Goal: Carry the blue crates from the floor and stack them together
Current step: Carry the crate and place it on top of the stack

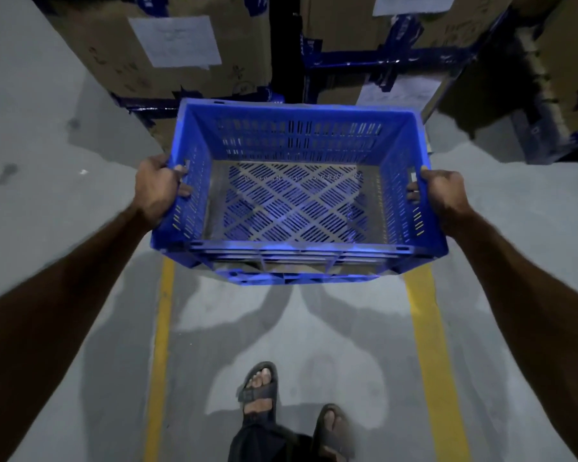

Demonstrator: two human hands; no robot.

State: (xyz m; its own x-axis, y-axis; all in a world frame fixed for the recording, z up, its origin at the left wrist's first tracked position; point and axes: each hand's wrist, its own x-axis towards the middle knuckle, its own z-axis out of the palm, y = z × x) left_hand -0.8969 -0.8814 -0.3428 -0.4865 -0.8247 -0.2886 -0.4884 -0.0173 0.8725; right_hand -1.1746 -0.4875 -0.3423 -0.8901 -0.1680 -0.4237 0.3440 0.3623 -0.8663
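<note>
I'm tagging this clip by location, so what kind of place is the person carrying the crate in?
Most likely a warehouse or storeroom aisle. Large cardboard boxes with paper labels sit on blue metal racking, and yellow lines are painted on the grey concrete floor. Both hands hold an empty blue crate.

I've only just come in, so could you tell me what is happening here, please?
A person is carrying an empty blue crate with both hands, held clear of the grey floor. The left hand grips one short side and the right hand the other. They stand in sandals between two yellow lines, facing cardboard boxes on blue racking. No other crate or stack is in view.
</note>
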